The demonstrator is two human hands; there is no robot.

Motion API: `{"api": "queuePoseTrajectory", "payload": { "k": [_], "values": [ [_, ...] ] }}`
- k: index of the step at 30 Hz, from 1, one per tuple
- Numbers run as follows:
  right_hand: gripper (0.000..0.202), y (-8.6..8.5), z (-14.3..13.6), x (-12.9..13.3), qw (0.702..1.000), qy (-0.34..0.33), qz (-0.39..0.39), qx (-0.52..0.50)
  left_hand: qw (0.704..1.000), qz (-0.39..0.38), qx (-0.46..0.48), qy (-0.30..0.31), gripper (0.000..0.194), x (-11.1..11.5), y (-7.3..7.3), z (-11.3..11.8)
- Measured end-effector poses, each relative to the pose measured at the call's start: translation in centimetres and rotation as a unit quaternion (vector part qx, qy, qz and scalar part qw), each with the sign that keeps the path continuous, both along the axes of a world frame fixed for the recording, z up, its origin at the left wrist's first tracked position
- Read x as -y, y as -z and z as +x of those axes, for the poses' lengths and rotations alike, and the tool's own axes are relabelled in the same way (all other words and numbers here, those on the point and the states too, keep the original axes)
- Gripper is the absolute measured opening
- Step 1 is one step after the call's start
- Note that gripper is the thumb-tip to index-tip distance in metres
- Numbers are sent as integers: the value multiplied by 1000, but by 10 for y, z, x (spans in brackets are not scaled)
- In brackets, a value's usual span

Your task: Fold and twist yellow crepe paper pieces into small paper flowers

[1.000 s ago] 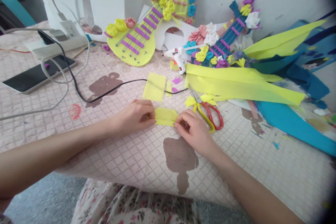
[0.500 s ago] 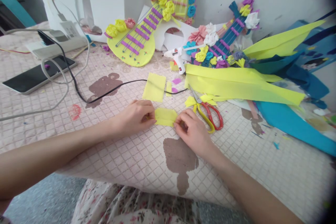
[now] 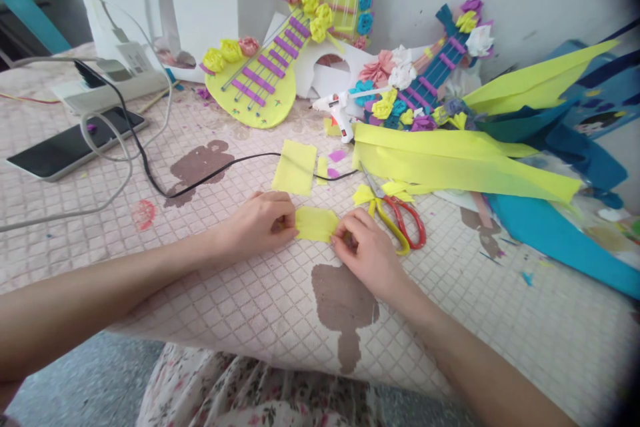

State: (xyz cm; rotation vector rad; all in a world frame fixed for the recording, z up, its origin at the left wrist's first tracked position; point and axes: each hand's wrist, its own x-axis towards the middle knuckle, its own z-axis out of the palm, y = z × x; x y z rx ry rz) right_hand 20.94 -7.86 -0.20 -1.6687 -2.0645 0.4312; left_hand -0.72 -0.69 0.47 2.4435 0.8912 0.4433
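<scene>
Between my two hands a small piece of yellow crepe paper [image 3: 316, 224] is held flat, close over the quilted cloth [image 3: 250, 300]. The fingers of my left hand [image 3: 263, 220] pinch its left edge. At its right edge, my right hand [image 3: 369, 247] pinches it with thumb and fingertips. Another yellow paper square [image 3: 295, 167] lies just beyond. Right of my right hand rest scissors [image 3: 397, 217] with one yellow and one red handle, their blades pointing away from me.
A white glue gun [image 3: 339, 113] lies behind, its black cord [image 3: 220, 167] crossing the cloth. Paper-flowered instrument shapes [image 3: 263, 90] lean at the back. Long yellow crepe strips [image 3: 450, 157] and blue paper [image 3: 555, 233] spread rightward. A phone [image 3: 75, 143] and a power strip [image 3: 110, 87] sit left.
The crease across the yellow piece in my hands looks flatter now. Both hands keep nearly the same place and grip.
</scene>
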Motion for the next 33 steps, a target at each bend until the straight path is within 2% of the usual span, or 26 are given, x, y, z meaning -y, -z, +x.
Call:
{"api": "queuePoseTrajectory", "payload": {
  "k": [19,24,29,33],
  "values": [
    [8,1,1,-1,1000,7,-2,-8,1000,-13,-3,-26,13,2,-1,4],
    [11,0,2,-1,1000,-5,2,-20,998,-39,26,-46,4,0,0,2],
    [14,-2,3,-1,998,-41,-18,-32,998,-49,35,9,11,-3,-1,0],
    [8,0,1,-1,999,-26,-14,-20,999,-31,8,26,10,-2,-3,1]
  ]
}}
